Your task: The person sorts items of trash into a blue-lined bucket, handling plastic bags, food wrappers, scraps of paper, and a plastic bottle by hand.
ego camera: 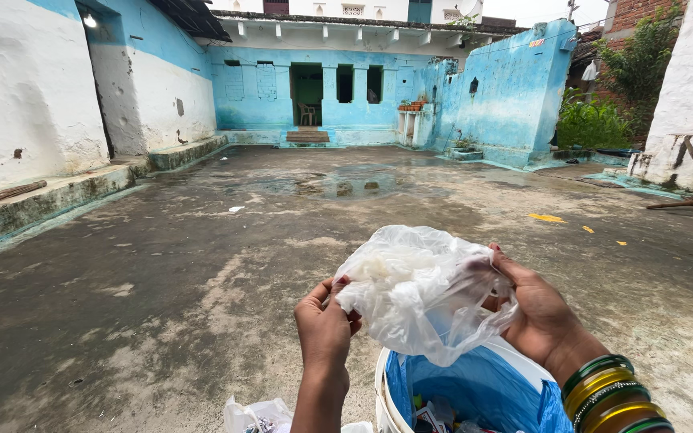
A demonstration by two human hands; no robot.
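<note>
Thin translucent white plastic, crumpled: a plastic bag (pixel 423 293) held up between both hands, above the bucket and at 12 o'clock from it. Contents of the bag hard to make out, only a paler wad showing through near its upper left. Thumb and part of the palm of the right hand (pixel 539 317) veiled behind the film; fingertips curled over the bag's right edge, gripping it. Forearm cut off by the lower frame edge, wrist stacked with green and yellow bangles (pixel 611 397). Left hand (pixel 324 325) raised upright, back toward the camera, fingers pinched closed on the bag's left edge at 9 o'clock of the bundle; its forearm also cut off below.

Directly beneath, at 6 o'clock, a white bucket (pixel 382 397) with a blue liner (pixel 475 389), only the top half in view, scraps inside too cropped to identify. At 7 o'clock, another clear bag (pixel 257 415) on the ground, mostly out of frame.

Beyond, a damp grey concrete courtyard (pixel 202 265) with a puddle (pixel 346 184) toward 12 o'clock, yellow scraps (pixel 547 217) at 2 o'clock. Blue-and-white painted walls (pixel 515 88) all around, a dark doorway (pixel 307 95) at 12 o'clock, its interior unreadable.
</note>
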